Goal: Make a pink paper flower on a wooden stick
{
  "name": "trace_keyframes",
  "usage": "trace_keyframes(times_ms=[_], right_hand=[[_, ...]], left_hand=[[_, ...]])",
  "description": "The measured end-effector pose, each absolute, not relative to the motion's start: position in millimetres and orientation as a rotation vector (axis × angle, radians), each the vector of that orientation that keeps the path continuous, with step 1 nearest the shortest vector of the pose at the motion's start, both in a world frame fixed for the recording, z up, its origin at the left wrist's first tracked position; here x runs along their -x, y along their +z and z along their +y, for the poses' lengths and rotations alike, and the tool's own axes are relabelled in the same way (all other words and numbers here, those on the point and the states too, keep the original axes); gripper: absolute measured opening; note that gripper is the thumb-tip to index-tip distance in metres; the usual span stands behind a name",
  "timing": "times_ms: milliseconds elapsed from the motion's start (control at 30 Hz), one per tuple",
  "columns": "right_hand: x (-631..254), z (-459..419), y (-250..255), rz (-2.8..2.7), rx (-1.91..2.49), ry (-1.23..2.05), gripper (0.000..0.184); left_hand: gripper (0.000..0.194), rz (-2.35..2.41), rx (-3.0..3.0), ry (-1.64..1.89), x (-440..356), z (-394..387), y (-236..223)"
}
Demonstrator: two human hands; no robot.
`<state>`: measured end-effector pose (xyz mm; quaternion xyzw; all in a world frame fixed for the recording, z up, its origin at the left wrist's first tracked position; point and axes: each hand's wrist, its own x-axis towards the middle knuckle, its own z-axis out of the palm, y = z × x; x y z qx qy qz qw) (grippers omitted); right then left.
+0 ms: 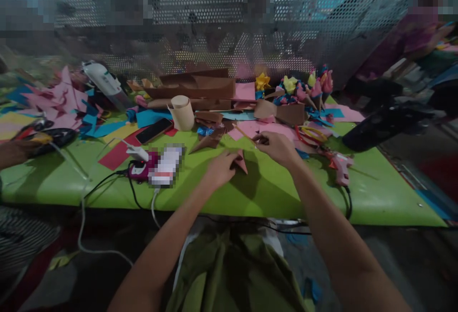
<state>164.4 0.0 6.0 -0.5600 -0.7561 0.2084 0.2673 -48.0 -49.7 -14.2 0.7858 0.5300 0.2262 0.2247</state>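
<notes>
The left grip (221,169) is closed on a small folded piece of pink paper (243,163), which sticks out past its fingertips with its point toward the near edge of the green bench (222,200). The right grip (275,145), farther from the body and to the right of the left one, is pinched on the near end of a thin stick (242,131), whose other end slants away to the left. To handle the paper well, I would keep the left fingers close to the fold so that it does not spring open, and pinch lightly enough to leave no stray creases. The stick is best steered with small finger movements, its far end clear of the loose sheets beyond the grip. The glue gun (342,169), well to the right of the right grip, deserves care: its cord (348,202) runs over the near edge, where a forearm could catch it. The left fingers cover part of the paper, so its inner folds cannot be made out. Where the fingertips meet the stick is dim, and its material is unclear. Left of the left grip, a phone (166,165) is blurred into blocks; farther left, another person's hand (14,153) is cut off by the frame.
</notes>
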Motion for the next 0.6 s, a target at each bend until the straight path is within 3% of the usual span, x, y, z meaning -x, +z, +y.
trace_keyframes(times_ms=[167, 600], right_hand=[[-161, -20, -7, -2.053, 1.357, 0.653, 0.027], [-157, -43, -25, -2.272, 1.255, 0.522, 0.026]], left_hand=[[0.032, 1.636, -2.472, 0.365, 44, -59, -5], [0.02, 1.486, -2.892, 0.355, 49, -64, -18]])
